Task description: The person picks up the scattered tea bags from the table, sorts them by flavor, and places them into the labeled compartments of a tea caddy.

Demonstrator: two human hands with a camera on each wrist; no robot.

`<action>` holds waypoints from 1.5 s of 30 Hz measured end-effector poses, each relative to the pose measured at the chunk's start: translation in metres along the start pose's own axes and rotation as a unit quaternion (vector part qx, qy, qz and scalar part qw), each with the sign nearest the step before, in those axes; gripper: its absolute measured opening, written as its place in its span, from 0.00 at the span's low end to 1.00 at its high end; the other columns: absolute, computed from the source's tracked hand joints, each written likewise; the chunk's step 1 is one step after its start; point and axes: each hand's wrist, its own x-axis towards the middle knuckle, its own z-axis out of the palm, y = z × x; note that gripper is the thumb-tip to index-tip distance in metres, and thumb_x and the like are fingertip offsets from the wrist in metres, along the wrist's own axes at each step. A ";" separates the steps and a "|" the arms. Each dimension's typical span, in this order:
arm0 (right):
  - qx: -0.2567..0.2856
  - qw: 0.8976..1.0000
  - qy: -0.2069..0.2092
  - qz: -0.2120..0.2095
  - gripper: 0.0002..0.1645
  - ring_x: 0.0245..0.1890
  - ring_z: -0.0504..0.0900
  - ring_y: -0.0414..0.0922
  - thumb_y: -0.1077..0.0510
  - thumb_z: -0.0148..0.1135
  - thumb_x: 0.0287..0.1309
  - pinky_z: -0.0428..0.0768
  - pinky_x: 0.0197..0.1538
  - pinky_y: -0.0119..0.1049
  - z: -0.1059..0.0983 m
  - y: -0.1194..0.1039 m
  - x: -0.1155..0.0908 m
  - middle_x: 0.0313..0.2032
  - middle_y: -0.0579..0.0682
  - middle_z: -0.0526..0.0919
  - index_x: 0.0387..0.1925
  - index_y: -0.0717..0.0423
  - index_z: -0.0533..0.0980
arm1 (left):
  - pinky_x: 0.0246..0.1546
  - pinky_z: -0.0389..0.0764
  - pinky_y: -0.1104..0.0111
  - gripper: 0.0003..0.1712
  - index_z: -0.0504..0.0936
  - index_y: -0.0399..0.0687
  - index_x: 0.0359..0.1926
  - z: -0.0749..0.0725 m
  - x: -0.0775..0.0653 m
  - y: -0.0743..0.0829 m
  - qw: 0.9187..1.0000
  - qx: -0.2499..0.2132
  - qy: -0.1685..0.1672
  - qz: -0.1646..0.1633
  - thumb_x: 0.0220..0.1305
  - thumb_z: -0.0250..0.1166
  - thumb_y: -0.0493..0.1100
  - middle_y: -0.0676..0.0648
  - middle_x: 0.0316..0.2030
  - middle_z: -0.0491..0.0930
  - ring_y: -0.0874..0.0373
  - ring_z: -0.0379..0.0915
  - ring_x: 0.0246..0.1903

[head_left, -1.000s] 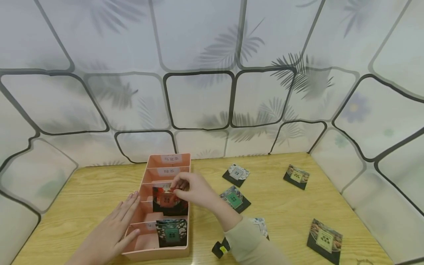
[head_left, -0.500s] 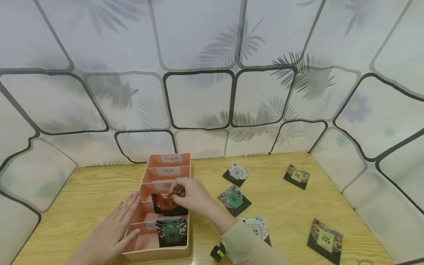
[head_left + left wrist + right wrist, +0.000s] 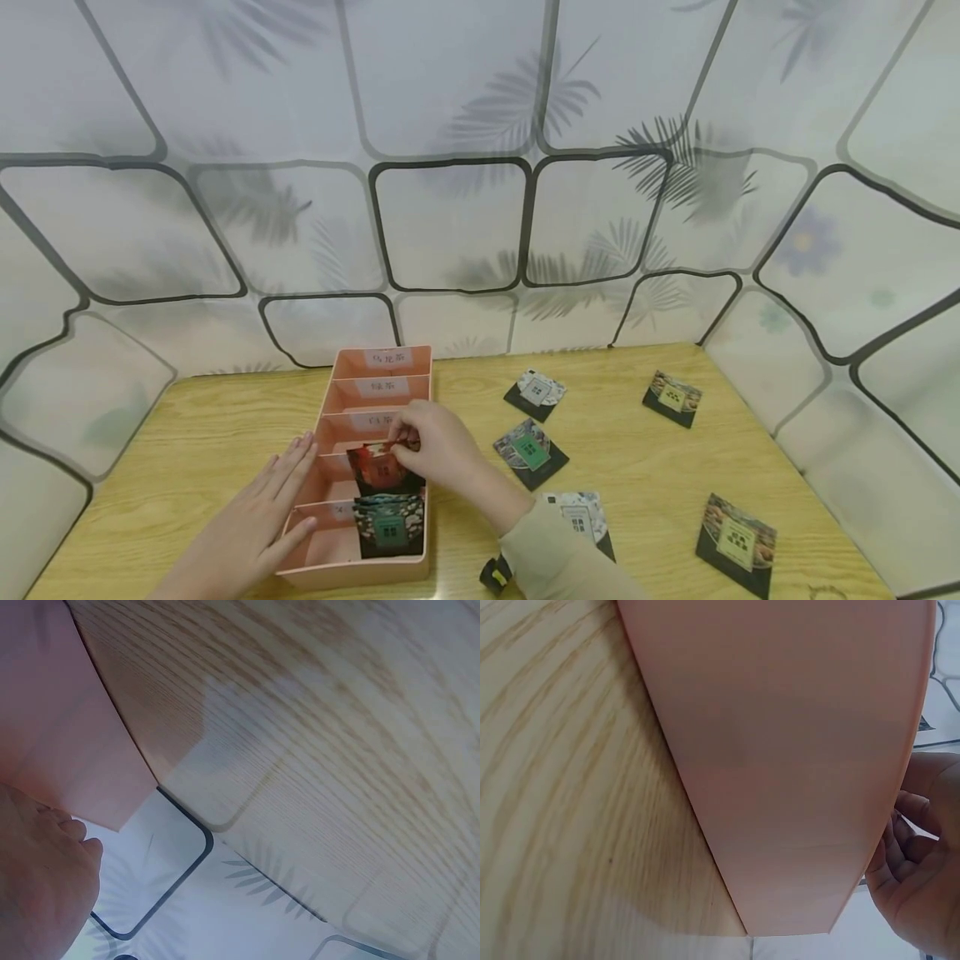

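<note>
Head view: a pink divided box (image 3: 352, 577) stands on the counter (image 3: 637, 475), its far end by the back edge, nearer the left edge than the right. The red packet (image 3: 381, 473) is in the second compartment from the near end, behind the green packets (image 3: 390, 530). The right hand (image 3: 442, 446) pinches its top edge. The left hand (image 3: 255, 508) lies against the box's left wall, fingers extended, grasping nothing. Assessed handling: packet light, thin, flexible, probably slippery; contents unseen, so squeezing the middle is inadvisable. Top edge judged the proper hold. Box appears stiff and light, liable to slide unless braced at its walls.

Left wrist view: left hand at the box wall; packet not visible.

Right wrist view: right hand beyond the rim, fingers curled; wall conceals the packet, so grip cannot be confirmed here.
</note>
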 end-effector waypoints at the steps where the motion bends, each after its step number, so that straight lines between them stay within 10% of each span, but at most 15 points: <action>1: -0.009 1.000 0.000 -0.001 0.06 0.33 0.75 0.32 0.61 0.75 0.62 0.78 0.39 0.20 0.000 0.000 0.000 0.34 0.43 0.83 0.34 0.49 0.84 | 0.79 0.25 0.85 0.48 0.57 0.37 0.83 0.000 0.000 0.000 1.000 0.001 -0.001 -0.001 0.75 0.64 0.56 0.35 0.81 0.61 0.75 0.17 0.82; 45: 0.115 0.988 0.032 0.103 0.06 0.39 0.85 0.41 0.61 0.71 0.68 0.86 0.46 0.34 -0.071 0.052 -0.010 0.40 0.50 0.89 0.45 0.55 0.86 | 0.78 0.24 0.86 0.48 0.56 0.39 0.83 0.001 -0.001 0.001 1.000 -0.004 0.000 -0.008 0.75 0.65 0.56 0.36 0.81 0.60 0.76 0.16 0.82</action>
